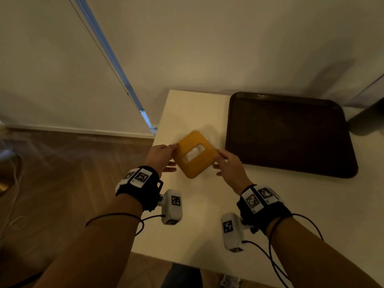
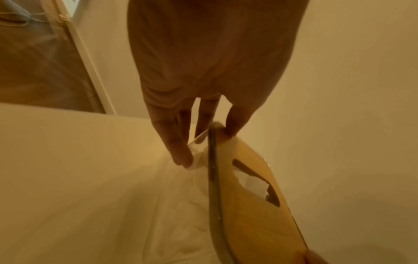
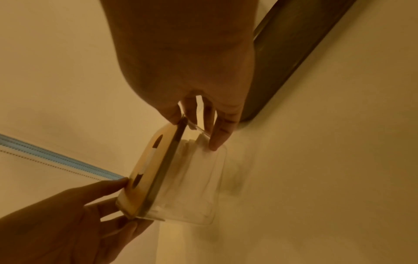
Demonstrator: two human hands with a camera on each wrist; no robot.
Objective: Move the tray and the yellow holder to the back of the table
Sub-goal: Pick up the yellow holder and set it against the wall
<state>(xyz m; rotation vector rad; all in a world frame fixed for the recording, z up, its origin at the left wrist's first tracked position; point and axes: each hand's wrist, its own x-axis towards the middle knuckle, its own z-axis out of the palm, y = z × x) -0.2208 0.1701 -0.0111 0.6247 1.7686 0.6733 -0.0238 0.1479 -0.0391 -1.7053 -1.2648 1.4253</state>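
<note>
The yellow holder (image 1: 195, 154), a clear box with a yellow slotted lid and white tissue inside, is at the left middle of the white table (image 1: 187, 113). My left hand (image 1: 172, 155) pinches its left corner, thumb on the lid and fingers on the clear side (image 2: 209, 146). At the opposite corner my right hand (image 1: 217, 162) pinches it the same way (image 3: 195, 134). Whether the holder (image 3: 147, 169) touches the table I cannot tell. The dark brown tray (image 1: 291, 134) lies flat at the back right, close to the wall, apart from both hands.
A dark cylindrical object (image 1: 365, 121) stands beside the tray's right end. The wall (image 1: 228, 48) runs right behind the table. Wooden floor (image 1: 62, 173) lies past the table's left edge. Bare tabletop (image 1: 199, 109) shows between the holder and the wall.
</note>
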